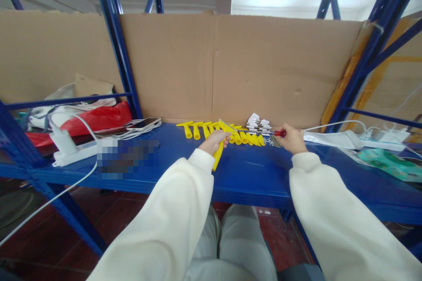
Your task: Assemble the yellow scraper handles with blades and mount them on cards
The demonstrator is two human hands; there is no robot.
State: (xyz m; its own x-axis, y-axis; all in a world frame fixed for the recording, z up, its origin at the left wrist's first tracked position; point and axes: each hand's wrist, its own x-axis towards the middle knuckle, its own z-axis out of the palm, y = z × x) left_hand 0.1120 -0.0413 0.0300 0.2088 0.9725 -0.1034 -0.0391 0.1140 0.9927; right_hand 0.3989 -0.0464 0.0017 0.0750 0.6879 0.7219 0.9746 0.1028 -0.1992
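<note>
My left hand (214, 141) is closed around a yellow plastic handle (217, 158), whose hollow-looking round end points down toward me. The upper part of that handle is partly covered by my fingers. In my right hand (292, 138) is a screwdriver (280, 133) with a red handle, its thin shaft pointing left toward the yellow piece. Where the tip ends I cannot make out. Several more yellow T-shaped handles (196, 132) lie in a row behind and beside my left hand. Small shiny bits (268, 141), too small to name, are scattered left of my right hand.
A stack of small white pieces (253, 121) sits against the cardboard panel (263, 66). To the left are a phone (144, 124), a power strip (79, 153) and a red bag (99, 118). At right lies a green packet (391, 164) on the blue shelf (250, 180).
</note>
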